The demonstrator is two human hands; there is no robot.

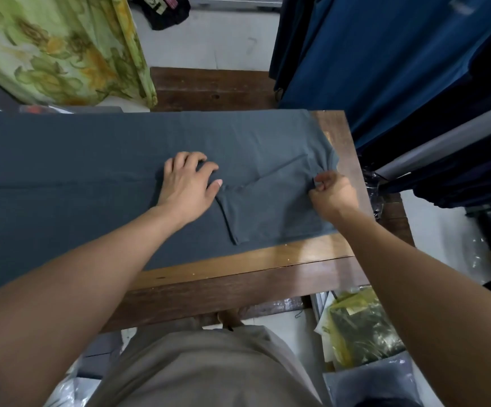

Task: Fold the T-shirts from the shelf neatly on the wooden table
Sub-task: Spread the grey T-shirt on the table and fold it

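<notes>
The slate-grey T-shirt (121, 171) is spread flat on the wooden tabletop (267, 259). It is pinned mid-body by the left hand (188, 183), fingers spread and nothing gripped, while its sleeve-side edge is pinched by the right hand (331, 192). The fold is best drawn inward taut, the crease kept straight against the pinning hand.

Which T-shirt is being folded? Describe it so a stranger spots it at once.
Start at the wooden table. The T-shirt lies spread across it, under the left hand, its right edge pinched by the right hand. It alone is plain slate grey and flat, unlike the hanging blue garments.
</notes>
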